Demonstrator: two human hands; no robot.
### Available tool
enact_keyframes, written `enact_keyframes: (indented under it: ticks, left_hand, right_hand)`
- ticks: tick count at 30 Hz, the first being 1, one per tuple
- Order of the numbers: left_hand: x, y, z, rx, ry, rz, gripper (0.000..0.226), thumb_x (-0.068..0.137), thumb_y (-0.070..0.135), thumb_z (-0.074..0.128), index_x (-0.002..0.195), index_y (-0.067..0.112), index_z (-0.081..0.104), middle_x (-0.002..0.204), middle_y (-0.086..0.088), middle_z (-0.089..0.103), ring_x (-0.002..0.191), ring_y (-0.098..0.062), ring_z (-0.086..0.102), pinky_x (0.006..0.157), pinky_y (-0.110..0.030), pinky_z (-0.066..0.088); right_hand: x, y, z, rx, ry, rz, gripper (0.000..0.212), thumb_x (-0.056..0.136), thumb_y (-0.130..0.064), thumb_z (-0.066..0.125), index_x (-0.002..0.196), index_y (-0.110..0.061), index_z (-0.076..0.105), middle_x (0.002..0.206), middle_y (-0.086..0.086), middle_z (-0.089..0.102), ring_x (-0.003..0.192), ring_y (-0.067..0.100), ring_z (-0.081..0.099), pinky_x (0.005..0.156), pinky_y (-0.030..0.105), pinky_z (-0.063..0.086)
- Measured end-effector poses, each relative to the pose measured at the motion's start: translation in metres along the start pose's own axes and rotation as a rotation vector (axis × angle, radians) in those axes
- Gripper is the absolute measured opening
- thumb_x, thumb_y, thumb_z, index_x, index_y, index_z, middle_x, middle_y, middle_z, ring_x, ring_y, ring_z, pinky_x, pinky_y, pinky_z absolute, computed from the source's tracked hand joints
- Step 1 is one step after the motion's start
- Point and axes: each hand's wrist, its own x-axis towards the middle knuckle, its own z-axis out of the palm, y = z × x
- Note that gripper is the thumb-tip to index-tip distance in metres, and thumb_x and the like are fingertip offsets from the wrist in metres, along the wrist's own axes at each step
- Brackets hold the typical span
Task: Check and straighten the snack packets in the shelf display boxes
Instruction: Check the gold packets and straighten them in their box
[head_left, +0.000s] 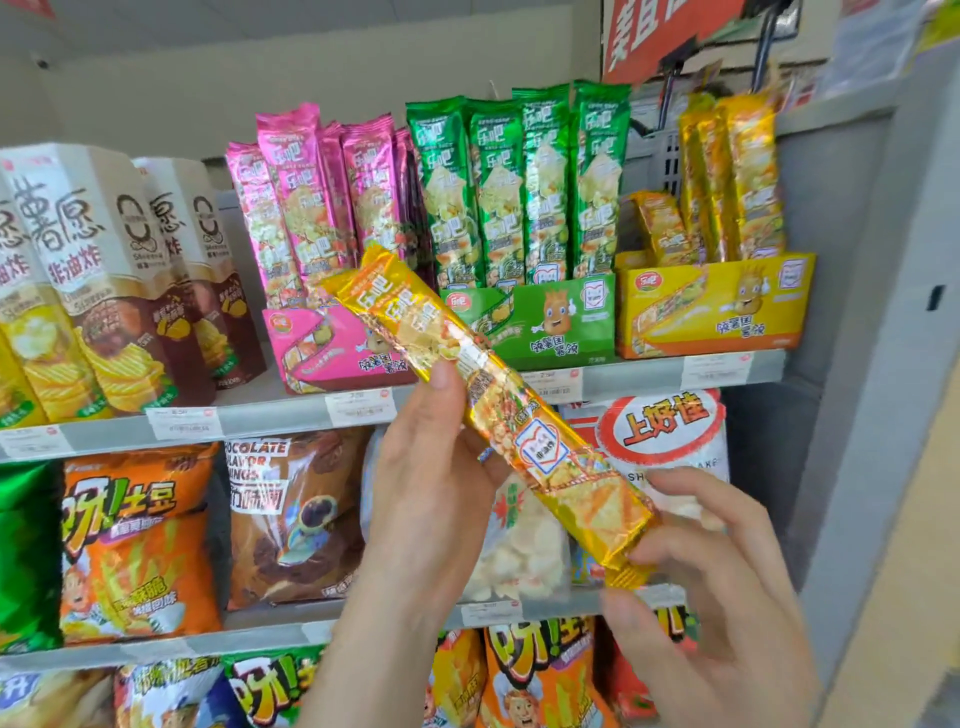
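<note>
A long yellow snack packet (498, 415) lies slanted in front of the shelf, its top end up left and its bottom end down right. My left hand (431, 499) grips its middle, thumb on the front. My right hand (717, 582) pinches its lower sealed end. On the top shelf stand three display boxes: a pink box (332, 358) with pink packets (311, 202), a green box (550, 322) with green packets (524, 187), and a yellow box (717, 306) with a few yellow packets (732, 176), one short packet (662, 228) leaning at its left.
Tall chip cartons (104, 280) stand at the left of the top shelf. Below hang orange, brown and white snack bags (296, 519). A grey shelf upright (852, 312) bounds the right side. Price tags (358, 408) line the shelf edge.
</note>
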Motion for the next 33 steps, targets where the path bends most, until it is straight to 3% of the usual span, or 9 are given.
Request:
enact_keyframes:
  ticks: [2, 6, 10, 13, 16, 21, 26, 29, 33]
  left_hand:
    - [0.005, -0.003, 0.012, 0.051, -0.013, 0.033, 0.023, 0.088, 0.036, 0.054, 0.098, 0.020, 0.068, 0.089, -0.001, 0.067, 0.081, -0.015, 0.063, 0.066, -0.029, 0.054]
    - [0.018, -0.005, 0.039, 0.255, -0.068, 0.077, 0.033, 0.082, 0.035, 0.066, 0.110, 0.019, 0.063, 0.094, -0.005, 0.071, 0.090, -0.028, 0.065, 0.072, -0.038, 0.056]
    - [0.042, 0.012, 0.075, 0.578, -0.232, 0.222, 0.042, 0.086, 0.030, 0.066, 0.122, 0.010, 0.056, 0.092, 0.004, 0.073, 0.086, -0.005, 0.068, 0.078, -0.026, 0.054]
    - [0.062, 0.033, 0.106, 0.763, -0.278, 0.390, 0.057, 0.080, 0.036, 0.071, 0.130, 0.025, 0.045, 0.092, -0.018, 0.065, 0.075, -0.013, 0.070, 0.069, -0.037, 0.056]
    - [0.084, 0.048, 0.132, 0.932, -0.300, 0.535, 0.072, 0.083, 0.032, 0.072, 0.137, 0.043, 0.025, 0.088, -0.011, 0.065, 0.068, -0.028, 0.070, 0.067, -0.049, 0.060]
    - [0.133, 0.061, 0.173, 1.117, -0.306, 0.690, 0.066, 0.094, 0.021, 0.057, 0.146, 0.040, 0.022, 0.091, -0.017, 0.065, 0.076, -0.037, 0.066, 0.072, -0.054, 0.057]
    - [0.171, 0.049, 0.205, 1.343, -0.127, 0.866, 0.066, 0.094, 0.015, 0.055, 0.150, 0.032, 0.022, 0.078, 0.001, 0.060, 0.076, -0.027, 0.064, 0.077, -0.045, 0.052]
    - [0.190, 0.032, 0.213, 1.437, -0.114, 0.816, 0.068, 0.095, 0.015, 0.055, 0.152, 0.027, 0.019, 0.078, 0.000, 0.054, 0.081, -0.034, 0.061, 0.076, -0.045, 0.048]
    - [0.211, 0.000, 0.211, 1.605, -0.089, 0.631, 0.073, 0.095, 0.017, 0.057, 0.153, 0.023, 0.013, 0.097, -0.016, 0.066, 0.089, -0.040, 0.061, 0.068, -0.036, 0.036]
  right_hand:
    - [-0.014, 0.005, -0.015, 0.073, -0.113, 0.065, 0.014, 0.078, -0.035, 0.074, 0.079, -0.028, 0.062, 0.113, -0.009, 0.064, 0.089, 0.012, 0.068, 0.063, 0.025, 0.056]
    - [0.001, 0.024, -0.033, 0.235, -0.001, 0.217, 0.035, 0.055, -0.008, 0.087, 0.063, -0.022, 0.056, 0.094, -0.006, 0.074, 0.067, 0.010, 0.072, 0.054, 0.017, 0.054]
    - [0.022, 0.036, -0.042, 0.293, 0.044, 0.294, 0.033, 0.053, -0.007, 0.078, 0.064, -0.027, 0.055, 0.087, -0.005, 0.076, 0.058, 0.013, 0.071, 0.051, 0.018, 0.054]
    - [0.050, 0.038, -0.044, 0.321, 0.091, 0.276, 0.032, 0.055, -0.008, 0.079, 0.072, -0.028, 0.059, 0.081, -0.009, 0.075, 0.053, 0.008, 0.067, 0.049, 0.016, 0.051]
    - [0.077, 0.036, -0.043, 0.291, 0.075, 0.213, 0.031, 0.057, -0.025, 0.081, 0.079, -0.036, 0.061, 0.081, -0.012, 0.073, 0.058, 0.008, 0.069, 0.054, 0.015, 0.053]
    - [0.130, 0.047, -0.048, -0.179, -0.044, -0.101, 0.031, 0.087, -0.011, 0.066, 0.107, -0.034, 0.057, 0.105, -0.015, 0.063, 0.094, 0.004, 0.063, 0.084, 0.022, 0.050]
    - [0.165, 0.058, -0.048, -0.561, -0.077, -0.292, 0.040, 0.083, -0.008, 0.064, 0.122, -0.008, 0.055, 0.121, 0.007, 0.058, 0.114, 0.024, 0.050, 0.100, 0.030, 0.036]
    - [0.175, 0.064, -0.047, -0.721, -0.164, -0.282, 0.043, 0.083, -0.014, 0.068, 0.124, -0.007, 0.057, 0.121, 0.010, 0.061, 0.114, 0.030, 0.054, 0.100, 0.042, 0.045]
    - [0.177, 0.068, -0.044, -0.870, -0.228, -0.301, 0.031, 0.086, -0.029, 0.064, 0.113, -0.014, 0.063, 0.106, 0.005, 0.065, 0.102, 0.028, 0.058, 0.086, 0.040, 0.051]
